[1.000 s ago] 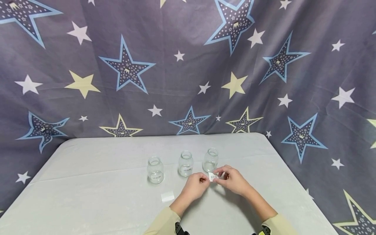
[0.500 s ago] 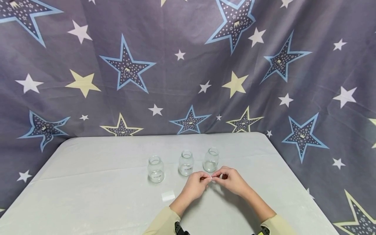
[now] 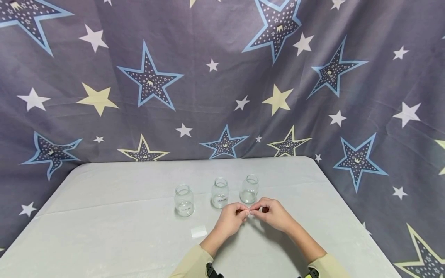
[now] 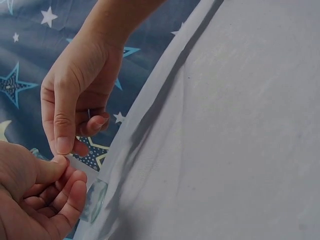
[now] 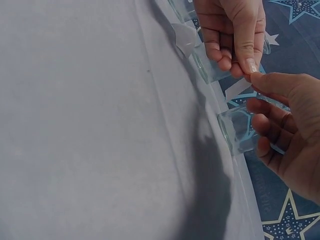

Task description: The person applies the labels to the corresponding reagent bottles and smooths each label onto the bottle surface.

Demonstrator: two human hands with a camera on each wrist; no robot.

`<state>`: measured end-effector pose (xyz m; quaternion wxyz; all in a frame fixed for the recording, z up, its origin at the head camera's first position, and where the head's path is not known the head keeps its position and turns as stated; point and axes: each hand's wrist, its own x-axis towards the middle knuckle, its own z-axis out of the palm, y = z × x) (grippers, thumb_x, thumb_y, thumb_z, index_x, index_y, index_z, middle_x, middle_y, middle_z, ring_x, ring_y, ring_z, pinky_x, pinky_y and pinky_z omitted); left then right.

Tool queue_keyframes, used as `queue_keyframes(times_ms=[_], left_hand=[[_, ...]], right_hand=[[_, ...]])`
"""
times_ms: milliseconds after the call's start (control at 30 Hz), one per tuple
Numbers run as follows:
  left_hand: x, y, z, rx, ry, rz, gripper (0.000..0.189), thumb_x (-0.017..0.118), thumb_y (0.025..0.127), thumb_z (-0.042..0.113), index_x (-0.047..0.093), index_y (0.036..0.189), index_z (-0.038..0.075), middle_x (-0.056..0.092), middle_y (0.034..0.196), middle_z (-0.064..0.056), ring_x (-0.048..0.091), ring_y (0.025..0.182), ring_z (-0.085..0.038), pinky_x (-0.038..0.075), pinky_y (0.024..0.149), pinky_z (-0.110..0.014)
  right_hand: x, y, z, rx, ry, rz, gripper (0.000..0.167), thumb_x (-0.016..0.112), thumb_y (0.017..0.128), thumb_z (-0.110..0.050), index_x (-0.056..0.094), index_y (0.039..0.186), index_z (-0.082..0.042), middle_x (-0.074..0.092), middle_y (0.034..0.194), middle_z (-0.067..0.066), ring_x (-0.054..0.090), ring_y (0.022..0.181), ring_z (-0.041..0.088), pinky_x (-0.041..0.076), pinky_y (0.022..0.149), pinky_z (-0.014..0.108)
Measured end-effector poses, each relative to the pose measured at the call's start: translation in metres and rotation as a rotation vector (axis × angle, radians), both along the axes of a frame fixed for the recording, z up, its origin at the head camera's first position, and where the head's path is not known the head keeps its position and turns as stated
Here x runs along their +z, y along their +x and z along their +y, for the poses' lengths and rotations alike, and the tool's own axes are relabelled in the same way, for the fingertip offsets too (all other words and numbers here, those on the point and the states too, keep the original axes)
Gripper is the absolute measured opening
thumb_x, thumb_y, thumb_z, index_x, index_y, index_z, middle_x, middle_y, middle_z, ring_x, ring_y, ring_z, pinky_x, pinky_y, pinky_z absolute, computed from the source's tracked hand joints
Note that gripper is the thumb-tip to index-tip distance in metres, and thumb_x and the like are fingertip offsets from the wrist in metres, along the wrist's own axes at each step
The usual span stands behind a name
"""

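Observation:
My left hand [image 3: 232, 218] and right hand [image 3: 273, 213] meet fingertip to fingertip in front of the right-hand glass jar [image 3: 249, 190]. Between them they pinch a small white label [image 5: 238, 89], mostly hidden by the fingers and seen nearly edge-on in the head view. In the left wrist view, thumb and forefinger of both hands press together at the label's edge. The middle glass jar [image 3: 220, 192] and the left glass jar [image 3: 184, 201] stand upright and lidless, each with dark print on a label low on its front. No such print shows on the right jar.
A white slip of paper [image 3: 199, 232] lies flat on the white-covered table [image 3: 114, 231], left of my left forearm. Behind the table hangs a grey star-patterned cloth [image 3: 194, 88], which continues along the right side.
The label, which faced up with its print showing a second ago, has turned edge-on between the fingers. The hands' fingertips have come together. The jars and slip have stayed put.

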<state>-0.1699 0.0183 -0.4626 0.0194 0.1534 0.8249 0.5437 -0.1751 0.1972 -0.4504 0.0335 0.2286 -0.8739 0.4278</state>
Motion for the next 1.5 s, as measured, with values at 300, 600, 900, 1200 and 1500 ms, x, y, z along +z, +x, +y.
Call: queue_keyframes(times_ms=[300,600,900,1200,1500], left_hand=[[0.001,0.000,-0.001,0.006,-0.019,0.016,0.011,0.062,0.088,0.011,0.069,0.084,0.004,0.065,0.070,-0.003,0.050,0.061,-0.002,0.043,0.056,-0.018],[-0.001,0.000,0.001,0.043,0.004,0.064,0.009,0.059,0.081,0.006,0.068,0.080,0.006,0.064,0.073,-0.001,0.048,0.062,0.000,0.041,0.058,-0.016],[0.001,0.000,0.001,0.059,0.044,0.015,0.009,0.057,0.078,0.007,0.066,0.079,0.007,0.057,0.070,0.004,0.046,0.059,-0.001,0.040,0.054,-0.016],[0.000,0.001,0.002,0.046,0.082,-0.017,0.009,0.058,0.079,0.008,0.066,0.082,0.005,0.058,0.069,0.002,0.046,0.055,-0.001,0.040,0.051,-0.016],[0.000,0.000,0.000,0.041,0.097,-0.070,0.011,0.057,0.081,0.010,0.066,0.084,0.006,0.056,0.067,0.004,0.047,0.054,-0.002,0.040,0.050,-0.017]], right_hand=[[-0.001,-0.001,0.000,-0.007,-0.012,0.021,0.007,0.071,0.082,-0.017,0.074,0.087,-0.013,0.063,0.074,-0.003,0.044,0.057,-0.002,0.041,0.052,0.018],[-0.001,-0.001,-0.001,-0.003,-0.026,0.016,0.008,0.071,0.082,-0.018,0.074,0.088,-0.013,0.062,0.074,-0.003,0.044,0.057,-0.001,0.040,0.051,0.018],[-0.002,-0.002,-0.001,-0.020,-0.041,-0.018,0.009,0.069,0.084,-0.018,0.073,0.090,-0.013,0.065,0.076,0.000,0.045,0.056,0.002,0.040,0.051,0.018],[0.011,0.006,-0.007,-0.082,-0.013,-0.068,0.006,0.062,0.087,-0.007,0.067,0.089,-0.003,0.058,0.070,0.003,0.043,0.059,0.002,0.038,0.053,0.018],[0.003,0.000,-0.003,-0.143,-0.073,-0.073,0.005,0.062,0.086,-0.010,0.065,0.085,-0.006,0.058,0.072,-0.002,0.046,0.061,0.002,0.040,0.057,0.018]])
